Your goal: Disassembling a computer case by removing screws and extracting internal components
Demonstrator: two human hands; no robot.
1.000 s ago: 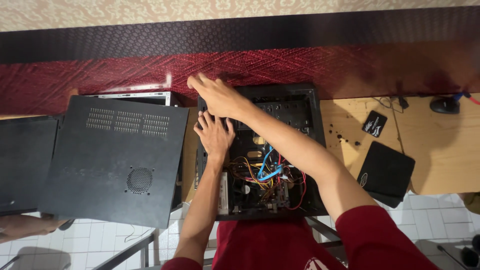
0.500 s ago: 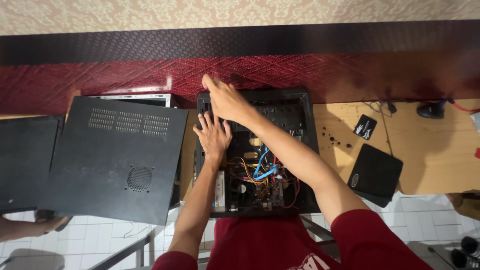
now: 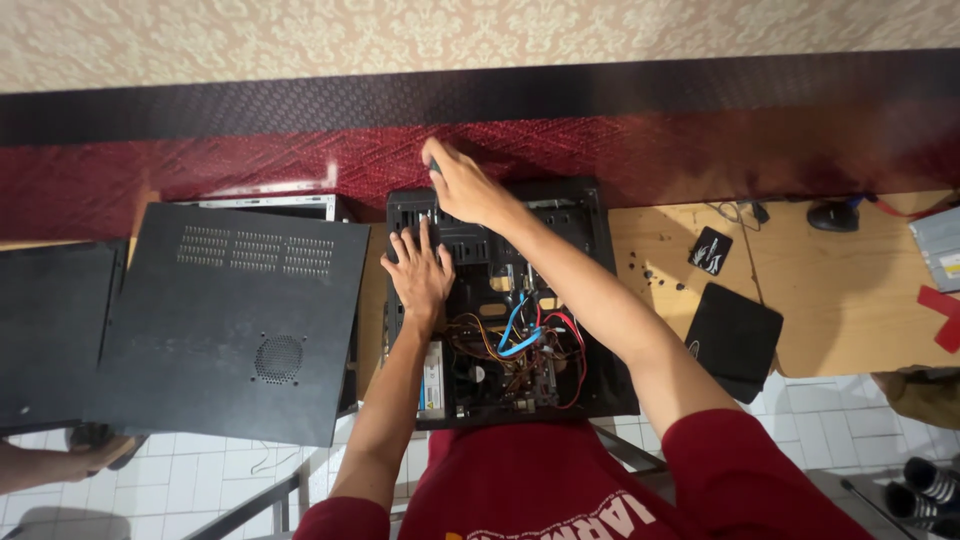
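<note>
Open PC case [image 3: 560,205] lies on desk [image 3: 850,300]. Left hand [image 3: 420,268] is pressed flat, fingers spread, on its edge; right hand [image 3: 462,185] is clamped on a screwdriver at far rim. Slip risk: loose wires [image 3: 520,340] could be snagged.

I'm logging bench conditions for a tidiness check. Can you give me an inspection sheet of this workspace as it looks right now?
Surface: wooden table against a dark red wall band; part of it bare.
Job's things: open black computer case, lying flat, insides exposed.
Clutter: large black side panel left of the case; small screws, a small black packet and a black flat pad to the right.
Grippers: left hand flat on the case's inner edge; right hand at the far rim, gripping a small green-tipped tool, barely visible.
Cables: blue, red and orange wires bundled inside the case.
Surroundings: white tiled floor; black shoes at lower right.
</note>
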